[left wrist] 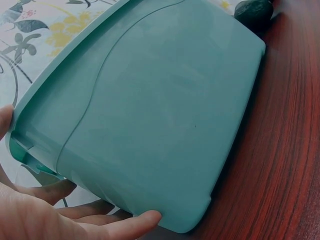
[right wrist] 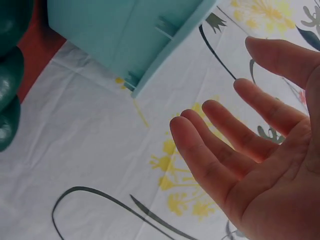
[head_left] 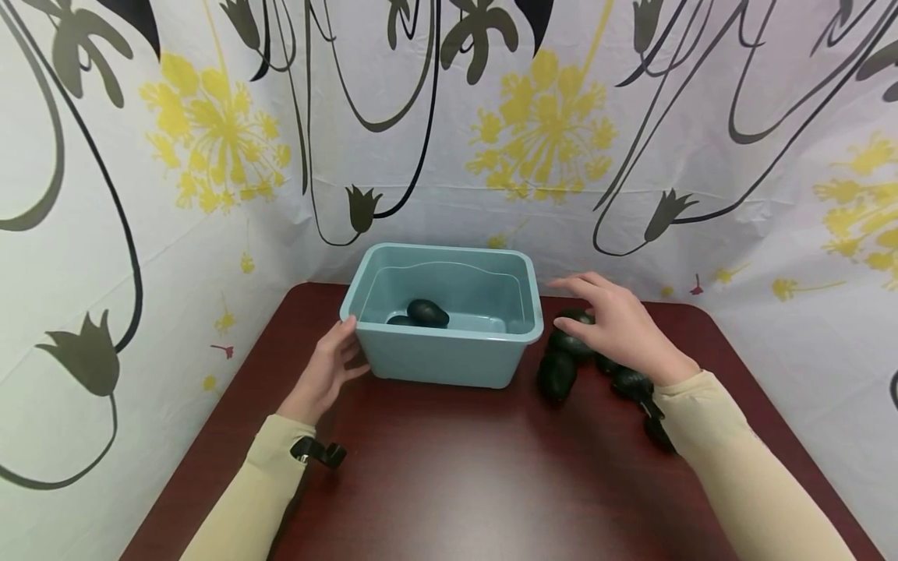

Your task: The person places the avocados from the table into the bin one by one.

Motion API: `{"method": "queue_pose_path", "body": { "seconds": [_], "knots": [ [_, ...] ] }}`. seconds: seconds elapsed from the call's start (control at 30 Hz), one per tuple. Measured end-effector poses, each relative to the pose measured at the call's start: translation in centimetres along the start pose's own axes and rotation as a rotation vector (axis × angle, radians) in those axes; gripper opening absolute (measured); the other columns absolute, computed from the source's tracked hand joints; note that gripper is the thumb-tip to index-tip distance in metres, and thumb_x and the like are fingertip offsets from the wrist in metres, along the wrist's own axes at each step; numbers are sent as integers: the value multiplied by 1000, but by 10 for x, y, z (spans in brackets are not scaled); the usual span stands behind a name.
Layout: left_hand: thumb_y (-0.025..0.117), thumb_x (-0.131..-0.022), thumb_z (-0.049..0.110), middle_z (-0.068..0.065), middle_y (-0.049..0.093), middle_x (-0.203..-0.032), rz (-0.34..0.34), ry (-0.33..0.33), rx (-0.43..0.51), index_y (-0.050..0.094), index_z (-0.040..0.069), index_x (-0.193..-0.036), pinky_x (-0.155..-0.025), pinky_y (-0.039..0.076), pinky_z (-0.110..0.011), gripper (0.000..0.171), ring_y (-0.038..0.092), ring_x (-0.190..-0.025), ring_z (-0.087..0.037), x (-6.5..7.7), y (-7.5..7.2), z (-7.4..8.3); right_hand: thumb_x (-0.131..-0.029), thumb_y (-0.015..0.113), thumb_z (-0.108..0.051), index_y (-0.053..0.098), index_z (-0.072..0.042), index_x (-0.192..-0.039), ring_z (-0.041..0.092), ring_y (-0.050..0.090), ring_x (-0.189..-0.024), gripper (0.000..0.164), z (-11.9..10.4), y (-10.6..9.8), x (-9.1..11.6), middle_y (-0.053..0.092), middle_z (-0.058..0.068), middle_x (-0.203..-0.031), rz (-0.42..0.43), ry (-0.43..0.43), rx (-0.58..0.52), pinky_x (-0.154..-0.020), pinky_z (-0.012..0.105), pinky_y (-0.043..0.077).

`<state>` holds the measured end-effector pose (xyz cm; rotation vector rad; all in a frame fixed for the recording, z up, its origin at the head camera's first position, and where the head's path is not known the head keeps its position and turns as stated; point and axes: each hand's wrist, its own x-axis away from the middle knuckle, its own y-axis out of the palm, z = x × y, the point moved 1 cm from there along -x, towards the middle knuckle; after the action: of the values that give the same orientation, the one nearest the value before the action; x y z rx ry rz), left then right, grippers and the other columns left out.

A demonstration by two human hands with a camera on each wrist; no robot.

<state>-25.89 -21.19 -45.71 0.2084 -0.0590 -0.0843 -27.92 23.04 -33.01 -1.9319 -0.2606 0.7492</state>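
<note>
While a left hand (head_left: 328,368) grips the near left corner of a light blue bin (head_left: 442,358), its thumb on the rim and its fingers spread against the outer wall, a right hand (head_left: 617,323) hovers over a cluster of dark avocados (head_left: 557,376) on a reddish-brown table (head_left: 449,460). The right hand is unclenched and holds nothing, its fingers apart and gently bent, the palm bare in the right wrist view. The bin stands upright near the table's back edge. Inside it, on the floor toward the left, lies one dark avocado (head_left: 428,313), with a second dark shape (head_left: 400,320) just beside it, mostly hidden by the front wall. The cluster sits to the right of the bin, partly covered by the right hand and forearm, so its full count cannot be told. Cream sleeves (head_left: 245,491) cover both of the person's arms, and a black device (head_left: 319,450) is strapped at the left wrist. Behind the table hangs a white cloth (head_left: 421,167) printed with yellow and grey flowers.
</note>
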Motion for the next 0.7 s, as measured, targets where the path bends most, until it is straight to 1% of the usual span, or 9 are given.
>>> {"method": "queue_pose_path", "body": {
  "seconds": [0.1,0.2,0.4,0.53,0.7],
  "knots": [
    [50,-102,51,-7,26,-162,-1,-2,2,25,30,-159,-104,31,-71,66,30,-144,-34,1,-1,-1,-89,79,-27,61,-28,-135,20,62,-106,49,5,6,4,58,-4,-128,9,29,-19,-80,42,55],
    [48,-103,48,-8,24,-162,0,-3,3,25,30,-159,-104,30,-72,64,30,-144,-34,2,-1,-1,-89,79,-29,62,-28,-134,21,62,-110,48,10,13,9,59,-5,-125,8,67,-35,-81,44,56],
    [49,-102,50,-10,22,-163,3,-2,-5,25,30,-159,-104,30,-72,66,29,-145,-35,1,-2,-2,-90,78,-31,61,-26,-135,24,61,-108,48,18,27,19,60,0,-125,-3,144,-71,-82,49,53],
    [49,-101,51,-10,23,-163,5,-2,-7,26,30,-159,-104,31,-72,65,30,-144,-35,0,-1,-1,-92,76,-30,61,-23,-136,27,61,-108,48,22,37,24,60,1,-125,-14,161,-79,-85,51,52],
    [49,-102,50,-9,25,-162,12,-4,-4,27,30,-158,-104,31,-71,64,32,-143,-34,0,0,-2,-92,75,-31,58,-19,-139,29,60,-109,51,25,51,29,58,6,-131,-50,184,-76,-85,54,52]
  ]
}}
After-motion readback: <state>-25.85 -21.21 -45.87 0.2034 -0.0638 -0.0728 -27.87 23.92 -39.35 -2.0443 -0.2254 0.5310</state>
